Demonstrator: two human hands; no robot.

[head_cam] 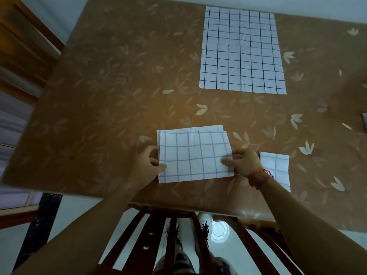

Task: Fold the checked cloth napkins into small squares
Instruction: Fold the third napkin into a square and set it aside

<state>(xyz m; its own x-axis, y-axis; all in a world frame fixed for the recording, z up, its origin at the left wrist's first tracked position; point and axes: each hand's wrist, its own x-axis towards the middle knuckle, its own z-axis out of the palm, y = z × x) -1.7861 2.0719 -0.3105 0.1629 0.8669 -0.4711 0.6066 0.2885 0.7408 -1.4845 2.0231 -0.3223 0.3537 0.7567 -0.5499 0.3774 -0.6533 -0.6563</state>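
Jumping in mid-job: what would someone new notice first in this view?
The half-folded napkin near the front edge of the table, pinched at its sides by the left hand and right hand. Beyond it, far right, a large napkin lies spread flat; a small folded napkin sits beside the right wrist.

Checked cloth napkins: three in total.
- One unfolded napkin [242,50], lying flat.
- One partly folded napkin [195,155], in layers.
- One small folded napkin [278,167].

Hands: two, a left hand [148,164] and a right hand [245,162].

Red thread bracelet [260,175]: one, on the right wrist.

Table [119,86]: one, with a leaf-patterned covering.

Wooden chair [151,235]: one.

Shoes: two, a left shoe [174,235] and a right shoe [204,229].

One further item at the right frame edge is cut off and cannot be identified.
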